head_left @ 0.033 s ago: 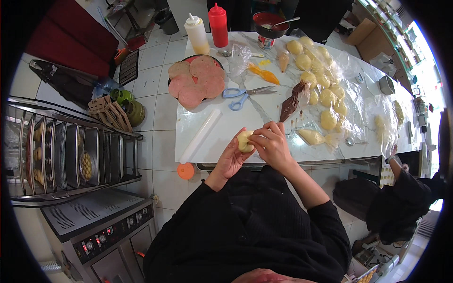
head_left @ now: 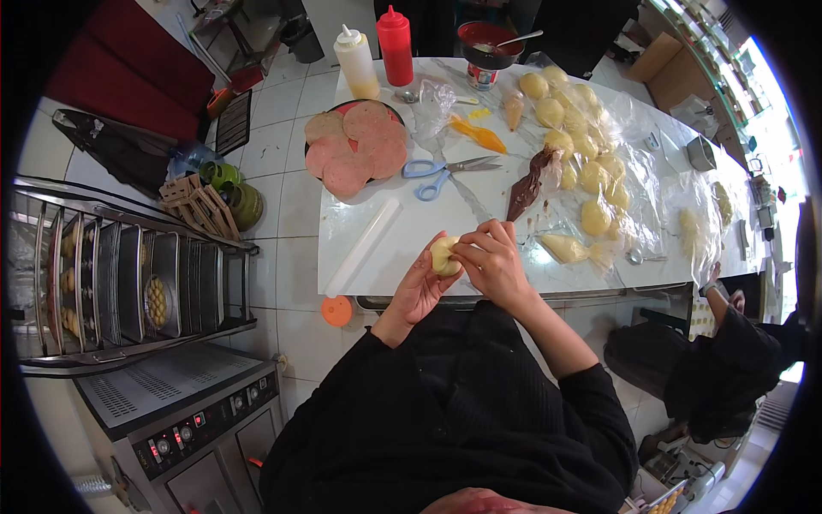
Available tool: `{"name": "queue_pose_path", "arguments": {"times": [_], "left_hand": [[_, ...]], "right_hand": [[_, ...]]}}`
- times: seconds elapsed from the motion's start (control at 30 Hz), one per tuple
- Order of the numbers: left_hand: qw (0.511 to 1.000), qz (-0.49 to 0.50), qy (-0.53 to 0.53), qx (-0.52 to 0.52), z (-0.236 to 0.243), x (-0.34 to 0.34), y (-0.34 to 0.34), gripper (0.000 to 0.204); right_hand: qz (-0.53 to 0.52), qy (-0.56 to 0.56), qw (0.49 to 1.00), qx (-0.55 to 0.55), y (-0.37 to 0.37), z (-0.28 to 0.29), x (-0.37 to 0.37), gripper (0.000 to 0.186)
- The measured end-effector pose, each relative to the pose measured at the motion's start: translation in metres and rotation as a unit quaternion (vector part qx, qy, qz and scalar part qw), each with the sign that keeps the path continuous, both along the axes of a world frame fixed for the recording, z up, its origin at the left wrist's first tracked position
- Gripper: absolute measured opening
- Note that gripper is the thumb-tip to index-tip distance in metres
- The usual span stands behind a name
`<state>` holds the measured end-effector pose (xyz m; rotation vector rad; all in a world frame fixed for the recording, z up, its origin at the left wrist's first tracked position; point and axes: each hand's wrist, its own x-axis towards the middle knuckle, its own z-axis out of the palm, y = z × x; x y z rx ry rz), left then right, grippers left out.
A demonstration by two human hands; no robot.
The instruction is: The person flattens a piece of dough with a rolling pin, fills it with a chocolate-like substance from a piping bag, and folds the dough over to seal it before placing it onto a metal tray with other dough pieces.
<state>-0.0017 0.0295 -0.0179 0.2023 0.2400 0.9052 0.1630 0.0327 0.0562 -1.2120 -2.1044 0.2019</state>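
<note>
A small ball of pale yellow dough (head_left: pixel 443 254) is held above the front edge of the marble-patterned table. My left hand (head_left: pixel 418 284) cups it from the left and below, fingers curled round its side. With bent fingertips, my right hand (head_left: pixel 497 267) pinches the dough's right side; the exact pinch is partly hidden by the fingers. To the left lies a white roll (head_left: pixel 364 248). Blue-handled scissors (head_left: pixel 445 170) rest beyond my hands, beside a plate of round pink meat slices (head_left: pixel 355 154). Brown-filled piping bag (head_left: pixel 529 190) lies right of the scissors.
Several dough balls (head_left: pixel 594 177) sit under clear plastic on the right. A cream-filled piping bag (head_left: pixel 565 249) lies before them. Squeeze bottles, one white (head_left: pixel 356 64) and one red (head_left: pixel 396 47), stand at the back near a bowl (head_left: pixel 492 53). A co-worker (head_left: pixel 711 368) is at right.
My hands and the dough look unchanged. At the right, the co-worker's hand has shifted slightly and shows more.
</note>
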Motion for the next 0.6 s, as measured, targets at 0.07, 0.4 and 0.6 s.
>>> {"name": "queue_pose_path", "arguments": {"times": [0.07,0.4,0.6], "left_hand": [[1.000,0.028,0.009,0.008,0.001,0.001,-0.001,0.049],[0.984,0.119,0.109,0.077,0.009,0.007,-0.009,0.048],[1.000,-0.008,-0.022,-0.017,0.006,0.000,-0.003,0.050]], "right_hand": [[-0.006,0.016,1.000,-0.015,0.000,0.008,-0.001,0.018],[-0.123,0.141,0.978,-0.095,-0.009,-0.006,-0.019,0.013],[-0.029,0.128,0.990,-0.045,-0.006,0.012,-0.009,0.017]]}}
